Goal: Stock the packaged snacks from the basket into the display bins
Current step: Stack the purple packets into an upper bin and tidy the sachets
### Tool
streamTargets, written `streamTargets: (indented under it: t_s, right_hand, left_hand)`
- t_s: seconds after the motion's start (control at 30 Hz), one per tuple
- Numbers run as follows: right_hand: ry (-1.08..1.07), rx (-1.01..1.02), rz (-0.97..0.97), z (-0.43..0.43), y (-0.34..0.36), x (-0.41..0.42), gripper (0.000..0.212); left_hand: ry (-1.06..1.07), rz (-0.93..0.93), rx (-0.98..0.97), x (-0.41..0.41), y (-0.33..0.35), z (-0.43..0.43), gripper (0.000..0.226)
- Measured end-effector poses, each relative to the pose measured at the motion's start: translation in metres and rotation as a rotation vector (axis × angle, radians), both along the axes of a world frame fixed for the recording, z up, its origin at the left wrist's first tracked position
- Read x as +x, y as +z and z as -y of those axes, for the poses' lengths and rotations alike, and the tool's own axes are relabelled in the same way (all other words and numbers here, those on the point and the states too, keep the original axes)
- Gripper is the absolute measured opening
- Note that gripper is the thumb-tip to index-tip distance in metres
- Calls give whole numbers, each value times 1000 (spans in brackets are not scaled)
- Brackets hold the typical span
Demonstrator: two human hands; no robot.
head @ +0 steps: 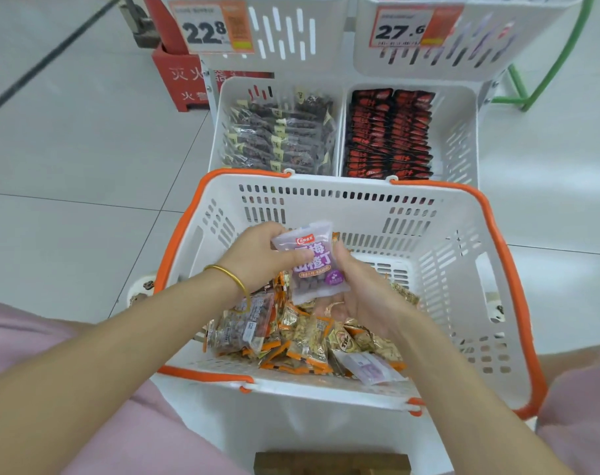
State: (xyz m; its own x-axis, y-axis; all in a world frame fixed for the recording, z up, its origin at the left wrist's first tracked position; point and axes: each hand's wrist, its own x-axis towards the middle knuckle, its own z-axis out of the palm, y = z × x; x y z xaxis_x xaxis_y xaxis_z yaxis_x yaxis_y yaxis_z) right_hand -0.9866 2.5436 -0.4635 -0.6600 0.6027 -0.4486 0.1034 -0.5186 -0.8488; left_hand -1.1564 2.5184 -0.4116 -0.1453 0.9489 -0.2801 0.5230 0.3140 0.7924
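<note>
A white basket [439,269] with orange handles sits in front of me, its left part heaped with orange and gold snack packets [305,341]. Above the heap I hold a purple snack packet [314,265] upright. My left hand [261,255] pinches its upper left side with thumb and fingers. My right hand [357,293] grips its right and lower edge from beneath. Beyond the basket stand two lower display bins: the left bin [219,108] holds dark clear-wrapped packets [281,135], the right bin [463,132] holds black-and-red packets [389,135].
Two upper white bins carry price tags reading 22.8 [211,27] and 27.6 [411,27]. A red fire-equipment box [178,80] stands on the tiled floor at the back left. A green metal frame [545,77] is at the back right. Another pale purple packet [370,368] lies at the basket's near edge.
</note>
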Motion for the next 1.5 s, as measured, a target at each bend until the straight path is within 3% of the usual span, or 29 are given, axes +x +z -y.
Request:
streamTargets:
  t_s: [0.1, 0.17, 0.3, 0.4, 0.5, 0.57, 0.8, 0.9, 1.03, 1.1, 1.17, 1.23, 1.33, 1.5]
  right_hand:
    - [-119, 108, -55, 1, 2, 1, 62]
    - [-132, 159, -41, 3, 6, -1, 53]
    - [-128, 209, 113, 3, 17, 6, 44]
    - [-34, 357, 535, -8, 11, 31, 36]
    - [440, 395, 1060, -6, -9, 51, 49]
    - [668, 333, 1161, 6, -24, 49, 57]
    - [678, 265, 1121, 34, -46, 37, 46]
    - [565, 244, 1068, 29, -49, 43, 26]
    - [386, 212, 853, 7, -17, 50, 18]
    - [273, 173, 688, 2, -2, 53, 24]
    - [193, 225, 535, 1, 8, 55, 21]
    - [119, 332, 431, 1, 15, 54, 4]
    - [-24, 546, 345, -2, 18, 52, 3]
    - [-153, 690, 268, -4, 20, 46, 63]
  left_hand:
    - [124, 416, -84, 0, 0, 1, 60]
    - [93, 598, -125, 5, -3, 4, 43]
    - [141, 676, -74, 13, -4, 9, 28]
    - [213, 676, -105, 12, -1, 7, 21]
    - [196, 649, -157, 13, -3, 8, 19]
    - [171, 627, -185, 15, -6, 9, 20]
    - [116, 562, -218, 20, -10, 10, 10]
    - [95, 559, -225, 21, -10, 10, 12]
    - [135, 489, -167, 20, -16, 7, 26]
    - [170, 468, -120, 18, -19, 6, 28]
    - [190, 440, -64, 14, -20, 4, 28]
    - [198, 406, -25, 12, -20, 3, 28]
    - [185, 427, -40, 12, -21, 3, 31]
    - [105, 378, -80, 23, -17, 7, 19]
